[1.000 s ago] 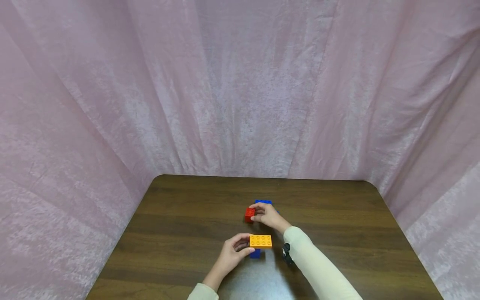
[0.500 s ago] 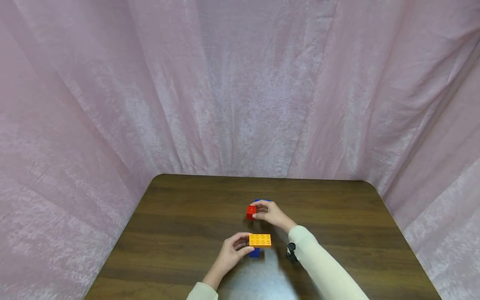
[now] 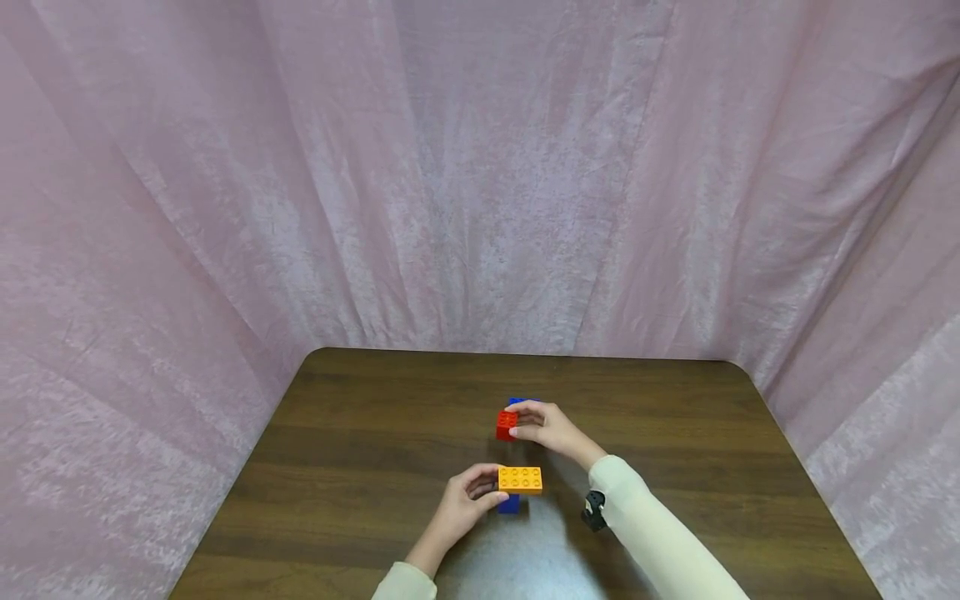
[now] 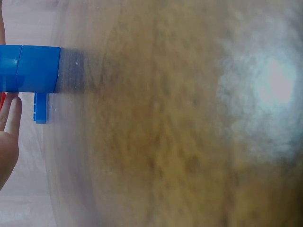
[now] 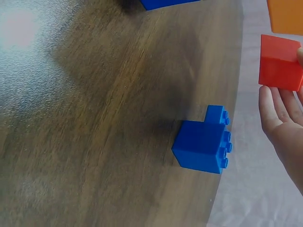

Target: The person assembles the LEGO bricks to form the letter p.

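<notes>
A yellow eight-stud toy brick (image 3: 520, 479) sits above a blue brick base (image 3: 509, 504), which appears to stand on the table. My left hand (image 3: 459, 504) grips the left end of this stack, thumb in front and fingers behind. In the left wrist view the base shows as blue bricks (image 4: 38, 68) with my fingertips against their side. Farther back, my right hand (image 3: 551, 429) pinches a red brick (image 3: 506, 425) between thumb and fingers, lifted off the table. Another blue brick piece (image 3: 522, 401), partly hidden behind that hand, lies beyond it; the right wrist view shows its studs (image 5: 227, 146).
The brown wood-grain tabletop (image 3: 360, 467) has rounded far corners. Pink velvety curtains (image 3: 495, 208) hang around its back and sides. A black device (image 3: 593, 510) is worn at the right wrist.
My right hand has shifted slightly to the right with the red brick, and its forearm has swung right too. The left hand and the yellow-topped stack have barely moved.
</notes>
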`<action>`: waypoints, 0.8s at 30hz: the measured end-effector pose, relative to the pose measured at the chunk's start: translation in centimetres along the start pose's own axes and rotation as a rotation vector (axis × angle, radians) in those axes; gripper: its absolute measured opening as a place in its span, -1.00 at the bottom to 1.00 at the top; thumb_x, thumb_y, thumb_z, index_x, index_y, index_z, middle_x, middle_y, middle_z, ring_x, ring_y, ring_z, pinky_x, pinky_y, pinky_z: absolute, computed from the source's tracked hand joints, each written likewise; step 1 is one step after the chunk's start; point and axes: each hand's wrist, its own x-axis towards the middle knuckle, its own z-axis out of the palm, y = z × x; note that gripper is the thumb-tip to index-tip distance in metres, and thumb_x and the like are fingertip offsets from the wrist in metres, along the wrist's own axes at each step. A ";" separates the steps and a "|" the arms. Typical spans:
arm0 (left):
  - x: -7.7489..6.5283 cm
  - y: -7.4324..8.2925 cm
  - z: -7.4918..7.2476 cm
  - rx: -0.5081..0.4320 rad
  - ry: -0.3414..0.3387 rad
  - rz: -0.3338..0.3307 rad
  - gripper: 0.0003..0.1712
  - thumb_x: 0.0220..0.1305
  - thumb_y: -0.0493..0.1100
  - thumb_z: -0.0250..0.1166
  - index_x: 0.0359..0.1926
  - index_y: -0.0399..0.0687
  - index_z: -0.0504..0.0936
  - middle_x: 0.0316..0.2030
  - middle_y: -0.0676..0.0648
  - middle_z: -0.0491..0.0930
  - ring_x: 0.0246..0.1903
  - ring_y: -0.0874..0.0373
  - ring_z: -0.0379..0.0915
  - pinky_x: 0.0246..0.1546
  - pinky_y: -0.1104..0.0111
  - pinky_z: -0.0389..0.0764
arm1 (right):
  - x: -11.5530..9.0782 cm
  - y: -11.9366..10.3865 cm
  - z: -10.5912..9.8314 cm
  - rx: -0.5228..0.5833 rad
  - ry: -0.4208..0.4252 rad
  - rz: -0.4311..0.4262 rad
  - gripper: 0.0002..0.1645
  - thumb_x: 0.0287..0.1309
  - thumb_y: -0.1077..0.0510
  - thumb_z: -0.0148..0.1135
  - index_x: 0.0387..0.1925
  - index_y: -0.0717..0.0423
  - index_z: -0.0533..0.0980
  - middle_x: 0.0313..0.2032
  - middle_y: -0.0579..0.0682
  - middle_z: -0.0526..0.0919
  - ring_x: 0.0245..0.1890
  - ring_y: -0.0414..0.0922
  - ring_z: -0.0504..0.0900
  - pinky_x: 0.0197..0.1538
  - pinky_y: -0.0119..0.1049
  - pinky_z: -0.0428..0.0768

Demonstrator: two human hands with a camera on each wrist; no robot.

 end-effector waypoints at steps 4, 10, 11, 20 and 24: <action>0.0 0.1 0.0 0.004 -0.001 -0.008 -0.62 0.15 -0.30 0.39 0.01 -0.26 0.58 -0.04 -0.24 0.61 -0.05 0.02 0.56 0.02 0.13 0.59 | -0.8 -1.3 -0.1 -0.015 -0.014 0.010 -0.49 0.21 0.36 0.22 0.16 0.47 0.38 0.07 0.41 0.51 0.07 0.31 0.50 0.03 -0.22 0.62; -0.2 1.6 0.1 -0.002 -0.005 -0.017 -0.63 0.15 -0.36 0.37 0.00 -0.34 0.56 -0.05 -0.30 0.59 -0.04 -0.08 0.55 0.04 0.01 0.55 | -1.4 -1.7 -0.1 -0.030 -0.010 -0.012 -0.50 0.21 0.36 0.22 0.16 0.46 0.39 0.06 0.37 0.53 0.05 0.29 0.51 -0.01 -0.33 0.62; -0.2 1.7 0.1 0.000 -0.004 -0.023 -0.63 0.15 -0.36 0.37 0.00 -0.34 0.56 -0.05 -0.30 0.59 -0.04 -0.09 0.54 0.04 0.02 0.55 | -1.5 -1.7 -0.1 -0.026 -0.010 -0.011 -0.51 0.21 0.36 0.22 0.16 0.46 0.39 0.06 0.37 0.53 0.05 0.29 0.51 -0.02 -0.36 0.61; -0.1 0.6 0.1 0.024 0.010 -0.028 -0.62 0.14 -0.35 0.38 0.00 -0.31 0.57 -0.04 -0.27 0.60 -0.04 -0.09 0.55 0.03 0.08 0.57 | -2.5 -2.2 0.1 -0.002 -0.012 -0.046 -0.52 0.19 0.38 0.23 0.13 0.45 0.41 -0.01 0.36 0.57 -0.01 0.29 0.52 -0.08 -0.44 0.60; -0.3 2.1 0.1 0.010 0.003 -0.017 -0.63 0.14 -0.35 0.38 -0.01 -0.34 0.57 -0.06 -0.30 0.60 -0.05 -0.12 0.55 0.04 -0.01 0.54 | -2.9 -2.1 0.1 0.001 -0.013 -0.072 -0.53 0.18 0.39 0.24 0.13 0.45 0.41 -0.03 0.36 0.58 -0.03 0.29 0.53 -0.09 -0.41 0.62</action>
